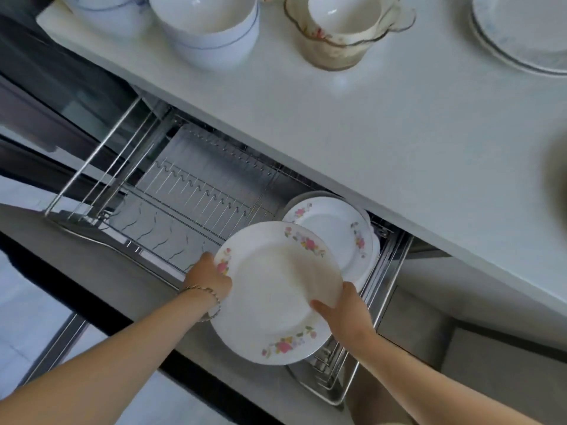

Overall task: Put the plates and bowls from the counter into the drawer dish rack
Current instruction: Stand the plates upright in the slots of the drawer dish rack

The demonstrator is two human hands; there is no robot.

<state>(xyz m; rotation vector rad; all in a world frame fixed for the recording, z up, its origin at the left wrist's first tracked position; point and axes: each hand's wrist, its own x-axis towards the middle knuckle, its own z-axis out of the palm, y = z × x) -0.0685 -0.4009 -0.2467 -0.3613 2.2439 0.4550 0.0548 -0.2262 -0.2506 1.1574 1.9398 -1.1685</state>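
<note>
Over the open drawer dish rack [184, 194], a white plate [276, 289] with pink flower sprigs round its rim, tilted, gripped at opposite edges by left hand [208, 279] and right hand [346, 314], just in front of the upright racked plates [333, 231]. Fingers behind it hidden; counter bowls [211, 32] cut off at top.

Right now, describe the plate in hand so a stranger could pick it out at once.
Below the white counter, the pulled-out drawer dish rack holds racked plates at its right end. In front of them is the floral plate, the only one gripped by the left hand and right hand.
</note>
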